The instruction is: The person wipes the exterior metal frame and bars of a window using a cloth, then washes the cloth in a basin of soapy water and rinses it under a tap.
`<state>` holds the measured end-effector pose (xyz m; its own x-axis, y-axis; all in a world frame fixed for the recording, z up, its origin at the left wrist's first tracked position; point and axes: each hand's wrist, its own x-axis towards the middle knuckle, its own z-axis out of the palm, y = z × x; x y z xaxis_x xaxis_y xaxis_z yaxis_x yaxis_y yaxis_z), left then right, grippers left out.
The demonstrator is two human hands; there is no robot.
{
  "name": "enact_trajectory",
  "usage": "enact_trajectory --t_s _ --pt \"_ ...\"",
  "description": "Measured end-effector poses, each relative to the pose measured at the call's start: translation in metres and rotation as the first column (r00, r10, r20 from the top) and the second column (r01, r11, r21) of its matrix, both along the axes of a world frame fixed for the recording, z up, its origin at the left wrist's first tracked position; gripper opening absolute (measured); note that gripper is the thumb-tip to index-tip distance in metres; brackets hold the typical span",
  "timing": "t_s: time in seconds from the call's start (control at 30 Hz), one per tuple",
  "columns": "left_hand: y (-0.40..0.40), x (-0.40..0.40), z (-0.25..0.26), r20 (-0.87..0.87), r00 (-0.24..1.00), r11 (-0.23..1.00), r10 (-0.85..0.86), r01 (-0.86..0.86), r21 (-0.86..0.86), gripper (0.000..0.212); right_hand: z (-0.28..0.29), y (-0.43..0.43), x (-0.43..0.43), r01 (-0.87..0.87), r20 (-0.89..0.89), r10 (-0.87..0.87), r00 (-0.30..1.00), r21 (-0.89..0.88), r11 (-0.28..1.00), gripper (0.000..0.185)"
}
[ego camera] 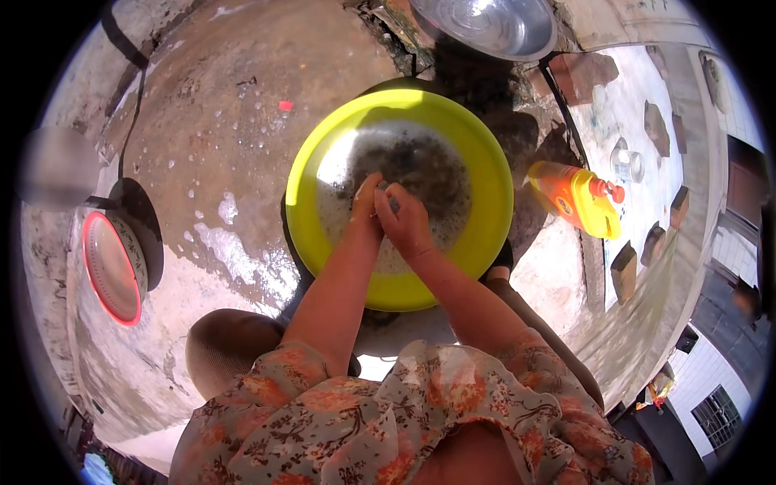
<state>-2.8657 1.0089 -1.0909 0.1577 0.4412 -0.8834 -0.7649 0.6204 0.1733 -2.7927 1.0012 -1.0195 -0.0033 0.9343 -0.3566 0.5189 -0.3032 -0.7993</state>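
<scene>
Over a yellow-green plastic basin (397, 294) my two hands are pressed together. The basin holds cloudy, sudsy water (445, 182) with a dark patch in the middle. A small grey item (394, 205), perhaps wet cloth, shows between the fingers of my right hand (407, 221). My left hand (367, 197) is closed against the same item, its fingers mostly turned out of sight. Most of the grey item is hidden by my hands, so its shape cannot be made out.
A yellow and orange pump-top detergent bottle (573, 197) is right of the basin, near a clear jar (627, 165). Beyond stands a metal basin (494, 27). At left are a red-rimmed basin (112, 267) and wet, foam-spotted concrete (200, 151). Bricks (624, 273) lie at right.
</scene>
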Motion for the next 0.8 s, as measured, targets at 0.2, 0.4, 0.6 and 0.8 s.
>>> enact_trajectory --t_s 0.2,0.4,0.6,0.8 --pt "0.015 0.056 0.041 0.113 0.989 0.995 -0.099 0.1 -0.006 0.018 -0.088 0.025 0.118 0.266 0.005 -0.266 0.964 -0.06 0.962 0.027" --pt "0.003 0.029 -0.01 -0.403 0.91 0.994 -0.101 0.077 -0.074 0.033 -0.088 0.005 0.112 -0.112 0.312 0.097 0.945 0.032 0.993 0.034" --pt "-0.018 0.029 -0.038 0.006 0.992 0.967 -0.127 0.125 -0.221 0.043 -0.093 0.014 0.095 0.146 0.388 -0.085 0.918 -0.131 0.981 0.042" --pt "0.001 0.024 0.017 0.442 0.897 0.997 0.002 0.032 -0.07 0.035 -0.029 0.025 0.061 -0.093 -0.028 0.091 0.995 -0.064 0.994 0.031"
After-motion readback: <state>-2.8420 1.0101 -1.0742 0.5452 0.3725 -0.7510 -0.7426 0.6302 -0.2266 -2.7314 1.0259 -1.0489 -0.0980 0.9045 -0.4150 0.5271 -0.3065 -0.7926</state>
